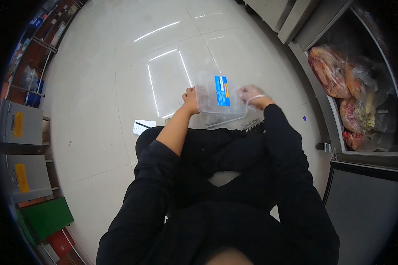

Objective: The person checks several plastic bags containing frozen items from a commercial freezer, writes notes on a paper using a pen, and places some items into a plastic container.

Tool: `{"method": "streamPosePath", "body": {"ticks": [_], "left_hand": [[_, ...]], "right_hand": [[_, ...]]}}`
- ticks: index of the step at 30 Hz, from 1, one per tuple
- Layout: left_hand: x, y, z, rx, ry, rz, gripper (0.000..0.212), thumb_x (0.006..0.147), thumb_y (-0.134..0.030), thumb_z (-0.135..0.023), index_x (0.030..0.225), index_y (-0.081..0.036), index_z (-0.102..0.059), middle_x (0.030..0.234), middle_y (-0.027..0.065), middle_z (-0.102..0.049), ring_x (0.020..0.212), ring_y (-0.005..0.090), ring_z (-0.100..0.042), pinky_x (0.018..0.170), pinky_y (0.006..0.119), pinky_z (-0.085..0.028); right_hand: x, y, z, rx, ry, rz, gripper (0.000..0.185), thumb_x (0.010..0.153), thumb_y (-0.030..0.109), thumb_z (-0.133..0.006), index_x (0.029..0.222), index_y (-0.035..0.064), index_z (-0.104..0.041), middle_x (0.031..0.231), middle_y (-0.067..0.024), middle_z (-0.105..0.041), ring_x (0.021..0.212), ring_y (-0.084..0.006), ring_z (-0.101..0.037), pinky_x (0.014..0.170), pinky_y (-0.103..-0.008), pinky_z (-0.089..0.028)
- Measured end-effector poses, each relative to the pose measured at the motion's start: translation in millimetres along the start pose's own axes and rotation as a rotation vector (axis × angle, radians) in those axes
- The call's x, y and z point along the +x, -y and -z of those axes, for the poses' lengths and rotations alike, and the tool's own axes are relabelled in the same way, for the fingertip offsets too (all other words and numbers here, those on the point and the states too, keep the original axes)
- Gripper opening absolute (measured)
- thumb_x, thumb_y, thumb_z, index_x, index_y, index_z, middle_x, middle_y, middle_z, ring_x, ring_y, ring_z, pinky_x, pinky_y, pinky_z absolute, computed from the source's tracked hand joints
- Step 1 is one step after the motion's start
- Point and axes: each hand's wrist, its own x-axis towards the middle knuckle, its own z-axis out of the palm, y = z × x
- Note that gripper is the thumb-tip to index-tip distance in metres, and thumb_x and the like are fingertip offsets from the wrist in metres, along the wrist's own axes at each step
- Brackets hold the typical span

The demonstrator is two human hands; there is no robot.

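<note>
A clear plastic container with a blue printed label is before me, just beyond my knees. A second clear rim shows below its near edge; I cannot tell whether this is a lid or a box. My bare left hand grips the container's left side, part of the palm hidden behind the plastic. At the right side is my right hand in a thin clear plastic glove, slightly blurred, its fingertips at the container's edge.
An open refrigerator at right holds bagged raw meat; its door swings out beside me. A paper pad with a black pen lies by my left knee. Grey boxes and a green box line the left.
</note>
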Motion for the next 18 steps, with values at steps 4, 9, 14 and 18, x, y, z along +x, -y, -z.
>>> {"method": "streamPosePath", "body": {"ticks": [4,9,14,18], "left_hand": [[1,57,26,-0.378,0.203,-0.230,0.064,0.072,-0.022,-0.081,0.130,-0.004,-0.060,0.125,0.0195,-0.061,0.116,0.0345,-0.057,0.092,0.050,-0.049],[-9,23,25,-0.781,0.297,0.598,0.041,0.080,-0.019,-0.077,0.111,0.007,-0.067,0.108,0.0249,-0.068,0.066,0.0273,-0.071,0.061,0.035,-0.059],[-5,19,11,-0.567,0.119,0.415,0.028,0.083,-0.016,-0.077,0.072,0.008,-0.071,0.070,0.0151,-0.071,0.062,0.0196,-0.071,0.056,0.031,-0.060],[-14,31,6,-0.661,0.168,0.518,0.019,0.080,-0.007,-0.078,0.076,0.010,-0.071,0.073,0.0162,-0.072,0.062,0.0200,-0.071,0.056,0.031,-0.060]], "right_hand": [[0,-13,-10,-0.394,-0.185,-0.001,0.028,0.090,0.020,-0.061,0.109,0.0009,-0.067,0.092,-0.0202,-0.070,0.090,-0.0332,-0.068,0.084,-0.0415,-0.050],[-5,-25,-22,-0.566,-0.238,0.153,0.030,0.087,0.012,-0.062,0.114,-0.0012,-0.064,0.105,-0.0206,-0.067,0.098,-0.0398,-0.064,0.089,-0.0407,-0.050],[3,-9,-48,-0.635,-0.374,0.249,0.057,0.084,0.011,-0.060,0.139,0.0068,-0.044,0.129,-0.0230,-0.054,0.123,-0.0363,-0.050,0.104,-0.0418,-0.044],[-14,7,-78,-0.845,-0.388,0.136,0.065,0.084,0.008,-0.057,0.145,0.0076,-0.038,0.132,-0.0232,-0.050,0.123,-0.0376,-0.049,0.104,-0.0414,-0.044]]}}
